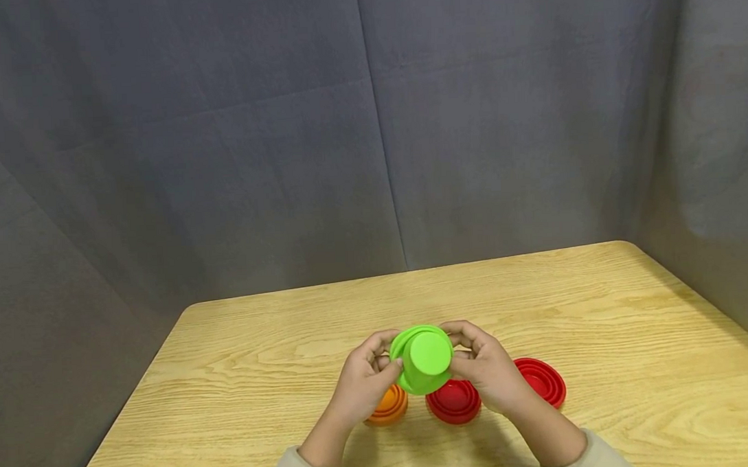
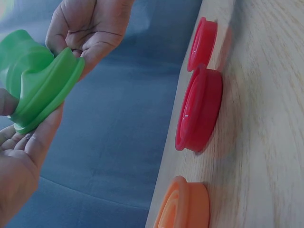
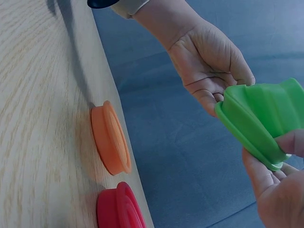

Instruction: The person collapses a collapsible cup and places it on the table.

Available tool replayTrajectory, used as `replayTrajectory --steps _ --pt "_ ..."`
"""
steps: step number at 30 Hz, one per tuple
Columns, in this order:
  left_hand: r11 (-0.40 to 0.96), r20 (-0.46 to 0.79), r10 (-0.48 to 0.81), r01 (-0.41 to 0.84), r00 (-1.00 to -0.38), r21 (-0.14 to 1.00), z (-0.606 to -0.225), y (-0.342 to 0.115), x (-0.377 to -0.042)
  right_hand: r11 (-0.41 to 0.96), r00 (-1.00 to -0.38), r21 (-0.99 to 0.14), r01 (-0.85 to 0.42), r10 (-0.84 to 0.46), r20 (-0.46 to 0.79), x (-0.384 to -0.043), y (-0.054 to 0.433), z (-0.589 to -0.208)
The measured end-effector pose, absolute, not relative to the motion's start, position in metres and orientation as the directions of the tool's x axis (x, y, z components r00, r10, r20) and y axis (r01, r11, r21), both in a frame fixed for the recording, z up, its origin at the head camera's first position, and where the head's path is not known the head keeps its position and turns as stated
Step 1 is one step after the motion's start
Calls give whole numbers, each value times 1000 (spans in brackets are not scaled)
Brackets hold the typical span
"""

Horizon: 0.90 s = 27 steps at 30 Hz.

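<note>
Between both hands, above the table, is a green collapsible silicone cup [image 1: 429, 355], its flat base facing the head camera. It is partly extended, and its wall looks creased and bent in the left wrist view. My left hand [image 1: 368, 378] pinches the rim on the left side, thumb on the wall and fingers behind. Opposite it, my right hand [image 1: 486, 367] pinches the right side in the same way. Below the hands, a flattened orange cup [image 1: 389, 405] and a flattened red cup [image 1: 454, 402] sit on the table, both partly covered in the head view.
A second flattened red cup [image 1: 543, 382] lies to the right, beside my right forearm. All stand on a light wooden table [image 1: 261, 375]. Grey-blue curtains [image 1: 285, 161] hang behind it and at both sides.
</note>
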<state>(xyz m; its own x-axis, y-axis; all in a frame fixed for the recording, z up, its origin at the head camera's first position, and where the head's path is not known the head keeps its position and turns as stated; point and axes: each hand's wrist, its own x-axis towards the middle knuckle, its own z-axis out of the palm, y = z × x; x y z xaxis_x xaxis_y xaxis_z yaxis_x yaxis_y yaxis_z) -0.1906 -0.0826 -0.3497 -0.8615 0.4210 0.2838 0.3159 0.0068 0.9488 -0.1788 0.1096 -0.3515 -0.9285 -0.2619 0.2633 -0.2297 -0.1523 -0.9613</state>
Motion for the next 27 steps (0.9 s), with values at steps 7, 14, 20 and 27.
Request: replayTrajectory --steps 7,14,20,27 --pt "19 276 426 313 -862 950 -349 -83 -190 -125 -938 -970 -210 -255 236 -179 110 -353" --pt "17 279 406 313 -870 950 -344 -82 -187 -102 -943 -976 -193 -256 213 -179 111 -354" --pt "-28 263 443 280 -857 960 -359 -88 -199 -144 -919 -972 -188 -324 226 -180 118 -355" --pt "-221 297 576 205 -762 954 -364 -95 -202 -249 -800 -942 -223 -506 323 -184 131 -359"
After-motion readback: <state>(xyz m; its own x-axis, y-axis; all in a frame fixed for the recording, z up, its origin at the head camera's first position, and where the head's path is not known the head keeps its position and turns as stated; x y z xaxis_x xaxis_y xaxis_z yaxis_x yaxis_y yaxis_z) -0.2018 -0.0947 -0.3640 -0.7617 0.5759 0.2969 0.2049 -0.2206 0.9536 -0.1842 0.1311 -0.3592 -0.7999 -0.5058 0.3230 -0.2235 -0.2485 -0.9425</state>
